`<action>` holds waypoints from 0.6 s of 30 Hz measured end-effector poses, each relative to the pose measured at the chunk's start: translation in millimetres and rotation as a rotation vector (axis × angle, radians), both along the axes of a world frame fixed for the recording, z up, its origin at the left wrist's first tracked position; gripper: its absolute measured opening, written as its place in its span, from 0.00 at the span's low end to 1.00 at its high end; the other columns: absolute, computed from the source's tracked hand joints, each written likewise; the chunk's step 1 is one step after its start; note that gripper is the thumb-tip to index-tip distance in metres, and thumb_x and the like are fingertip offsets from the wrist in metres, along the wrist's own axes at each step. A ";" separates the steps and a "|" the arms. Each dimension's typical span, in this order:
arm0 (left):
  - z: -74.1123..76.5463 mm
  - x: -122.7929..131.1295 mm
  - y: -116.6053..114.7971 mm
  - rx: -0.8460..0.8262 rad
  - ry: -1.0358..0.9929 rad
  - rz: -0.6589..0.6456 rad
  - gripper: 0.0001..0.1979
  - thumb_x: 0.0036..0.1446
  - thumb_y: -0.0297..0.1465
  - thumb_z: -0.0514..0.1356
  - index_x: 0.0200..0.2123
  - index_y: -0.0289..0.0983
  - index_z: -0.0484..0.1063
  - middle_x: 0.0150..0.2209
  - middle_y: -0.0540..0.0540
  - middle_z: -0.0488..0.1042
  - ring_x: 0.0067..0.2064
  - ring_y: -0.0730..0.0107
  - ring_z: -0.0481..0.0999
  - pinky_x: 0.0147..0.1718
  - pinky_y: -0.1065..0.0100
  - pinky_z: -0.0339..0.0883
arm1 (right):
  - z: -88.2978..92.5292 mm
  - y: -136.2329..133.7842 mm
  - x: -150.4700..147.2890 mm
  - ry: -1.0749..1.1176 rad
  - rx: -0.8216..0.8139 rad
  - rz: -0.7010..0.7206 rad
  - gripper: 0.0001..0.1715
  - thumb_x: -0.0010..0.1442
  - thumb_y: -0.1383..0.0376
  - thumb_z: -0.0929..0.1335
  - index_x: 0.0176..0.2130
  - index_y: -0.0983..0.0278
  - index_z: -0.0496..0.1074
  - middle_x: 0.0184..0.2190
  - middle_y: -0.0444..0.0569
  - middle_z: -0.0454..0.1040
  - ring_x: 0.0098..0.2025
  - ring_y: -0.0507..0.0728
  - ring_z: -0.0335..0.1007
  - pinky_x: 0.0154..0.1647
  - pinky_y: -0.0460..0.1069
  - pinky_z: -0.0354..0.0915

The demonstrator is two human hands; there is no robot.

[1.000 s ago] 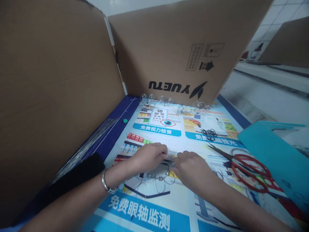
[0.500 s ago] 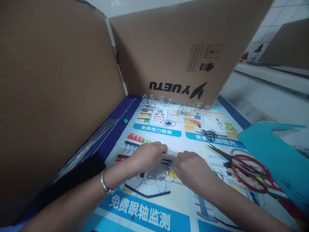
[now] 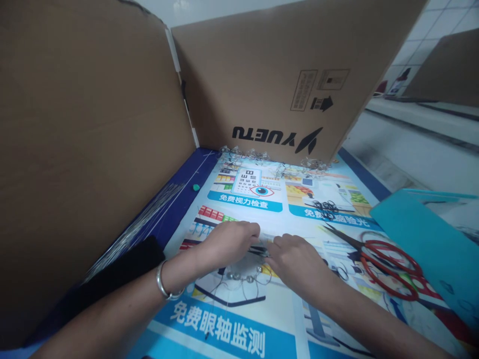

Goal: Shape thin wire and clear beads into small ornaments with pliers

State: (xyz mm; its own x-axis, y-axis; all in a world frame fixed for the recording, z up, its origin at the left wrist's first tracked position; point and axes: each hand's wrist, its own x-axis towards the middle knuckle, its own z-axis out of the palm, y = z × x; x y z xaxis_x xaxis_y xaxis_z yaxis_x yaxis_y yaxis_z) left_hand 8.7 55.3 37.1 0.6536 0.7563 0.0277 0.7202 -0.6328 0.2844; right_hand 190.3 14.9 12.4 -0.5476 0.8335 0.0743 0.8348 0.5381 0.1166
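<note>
My left hand [image 3: 228,243] and my right hand [image 3: 295,259] meet over the printed poster mat [image 3: 239,329], fingers pinched together around a small dark thin piece [image 3: 259,249] between them. What the piece is I cannot make out. Just below the hands lie thin wire loops with small beads [image 3: 243,279] on the mat. A silver bangle [image 3: 163,281] is on my left wrist.
Red-handled scissors [image 3: 385,267] lie on the mat to the right, beside a teal sheet [image 3: 430,239]. Small black rings [image 3: 325,207] lie further back. Cardboard walls [image 3: 86,129] stand left and behind, with clear bits [image 3: 258,155] along the back one. A wire bundle [image 3: 138,227] and black pad [image 3: 123,271] lie left.
Both hands stay pinched together in the same place; the fingers shift only slightly. The view has drifted a little.
</note>
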 end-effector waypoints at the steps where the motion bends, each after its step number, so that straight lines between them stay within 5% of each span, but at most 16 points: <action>1: -0.5 -0.1 0.2 0.005 0.000 -0.003 0.08 0.60 0.29 0.49 0.29 0.37 0.65 0.28 0.50 0.72 0.28 0.70 0.69 0.23 0.72 0.49 | -1.0 0.1 0.3 0.006 0.007 0.000 0.08 0.59 0.64 0.64 0.34 0.63 0.72 0.28 0.48 0.73 0.31 0.58 0.67 0.30 0.50 0.53; 18: 1.9 -0.7 -0.3 -0.005 -0.043 -0.035 0.07 0.58 0.26 0.51 0.29 0.37 0.66 0.25 0.51 0.70 0.26 0.73 0.67 0.22 0.73 0.49 | 4.6 1.5 3.2 0.053 -0.096 -0.049 0.09 0.58 0.62 0.65 0.37 0.63 0.72 0.32 0.48 0.74 0.35 0.58 0.70 0.33 0.49 0.58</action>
State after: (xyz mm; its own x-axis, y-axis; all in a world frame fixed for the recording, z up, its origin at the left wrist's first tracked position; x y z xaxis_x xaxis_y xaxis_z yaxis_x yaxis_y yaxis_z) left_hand 8.1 55.1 39.0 0.6780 0.7332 0.0524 0.6846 -0.6559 0.3179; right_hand 193.5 16.4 17.0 -0.5031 0.8640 0.0203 0.8642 0.5028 0.0216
